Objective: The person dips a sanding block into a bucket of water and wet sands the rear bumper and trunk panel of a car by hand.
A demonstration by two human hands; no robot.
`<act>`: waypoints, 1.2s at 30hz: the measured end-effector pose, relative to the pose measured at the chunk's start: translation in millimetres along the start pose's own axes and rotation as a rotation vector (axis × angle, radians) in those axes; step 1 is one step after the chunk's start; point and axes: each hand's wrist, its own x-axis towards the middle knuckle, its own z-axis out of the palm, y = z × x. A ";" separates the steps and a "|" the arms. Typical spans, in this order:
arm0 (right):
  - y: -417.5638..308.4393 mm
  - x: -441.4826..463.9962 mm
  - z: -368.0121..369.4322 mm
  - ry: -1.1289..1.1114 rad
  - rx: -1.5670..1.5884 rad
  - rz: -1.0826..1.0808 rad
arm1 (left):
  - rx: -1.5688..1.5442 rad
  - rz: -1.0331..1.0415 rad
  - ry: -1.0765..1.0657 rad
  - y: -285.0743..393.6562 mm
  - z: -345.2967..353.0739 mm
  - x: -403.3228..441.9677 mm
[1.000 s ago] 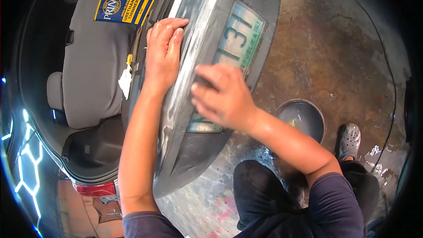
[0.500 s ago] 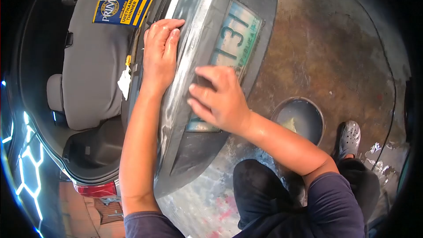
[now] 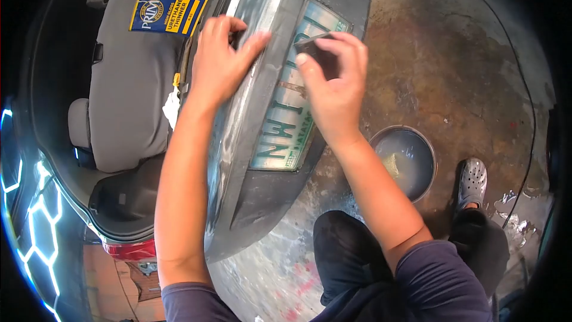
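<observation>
A thin, dark piece of sandpaper (image 3: 322,56) is pinched between the thumb and fingers of my right hand (image 3: 338,95), over the upper part of the licence plate (image 3: 279,137). My left hand (image 3: 221,62) rests at the top edge of the grey car bumper (image 3: 265,77). Its thumb stands apart from its bent fingers, and nothing shows in its grasp. The bumper surface looks dull grey, with wet, shiny streaks along its upper ridge.
A blue and yellow urethane thinner can (image 3: 168,11) is in the open trunk by the grey seat back (image 3: 134,77). A white rag (image 3: 171,107) hangs at the trunk edge. On the wet floor stands a bucket (image 3: 434,164) holding liquid and a yellowish piece (image 3: 391,164).
My right hand has moved up and outward from the bumper ridge to over the plate, and the sandpaper now shows. My left thumb has spread away from the fingers.
</observation>
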 end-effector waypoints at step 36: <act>-36.8 67.9 -74.5 0.216 0.199 0.150 | -0.973 -0.094 -0.715 204.1 234.0 -225.5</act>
